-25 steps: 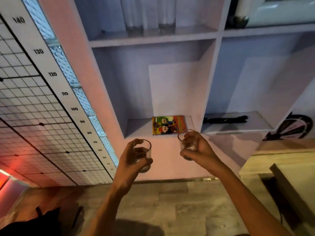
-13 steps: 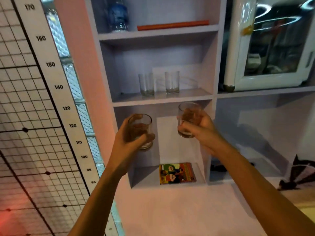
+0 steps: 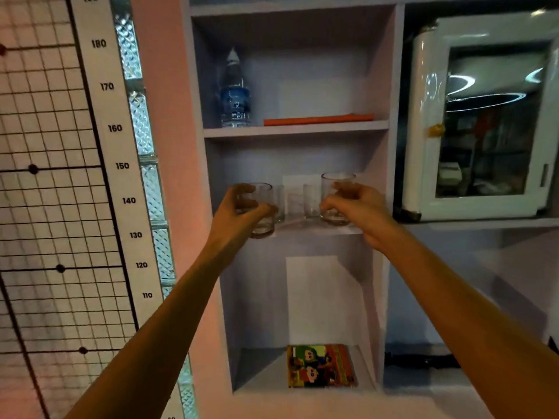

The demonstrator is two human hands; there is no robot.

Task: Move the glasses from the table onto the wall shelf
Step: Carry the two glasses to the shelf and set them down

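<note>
1. Head view: two short clear tumblers are held up to the middle board [image 3: 314, 230] of a pale wall shelf.
2. The left glass [image 3: 264, 213] is gripped by the left hand [image 3: 237, 211], with fingers and thumb curled round its side. Its base is seen at the board's front edge, at the left end.
3. The right glass [image 3: 336, 189] is held upright by the right hand [image 3: 361, 207], with thumb and fingers clamped on its lower wall at the board's right end. Whether it rests on the board cannot be told.
4. Between the two, a pair of empty glasses [image 3: 311, 201] is stood further back on the same board.
5. On the board above, a water bottle [image 3: 235, 92] is stood upright beside an orange flat item [image 3: 317, 119].
6. A colourful book [image 3: 320, 365] is laid in the compartment below. A white glass-door cabinet [image 3: 484, 122] is seen to the right and a height scale [image 3: 121, 164] to the left.
</note>
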